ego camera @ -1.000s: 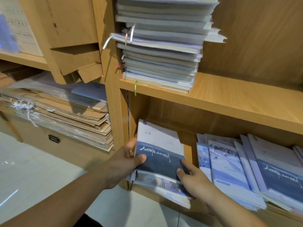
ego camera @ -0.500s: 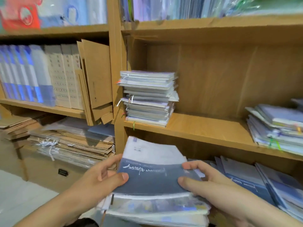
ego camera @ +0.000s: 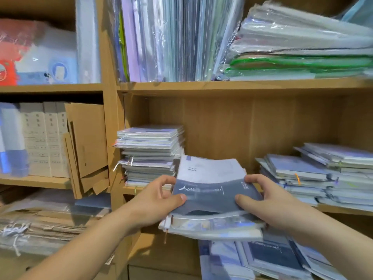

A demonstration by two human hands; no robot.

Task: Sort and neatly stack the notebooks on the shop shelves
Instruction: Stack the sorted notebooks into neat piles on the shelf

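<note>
While both hands, left (ego camera: 155, 201) and right (ego camera: 268, 201), pinch the grey-and-white plastic-wrapped notebook bundle (ego camera: 212, 201) before the wooden middle shelf (ego camera: 232, 85), carrying step underway; next likely: set it squarely between stacks.

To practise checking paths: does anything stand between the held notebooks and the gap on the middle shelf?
Nothing visible does. The left hand and right hand hold the notebooks just before the gap in the shelf, between the left stack and the right stack; the board right behind them is hidden.
</note>
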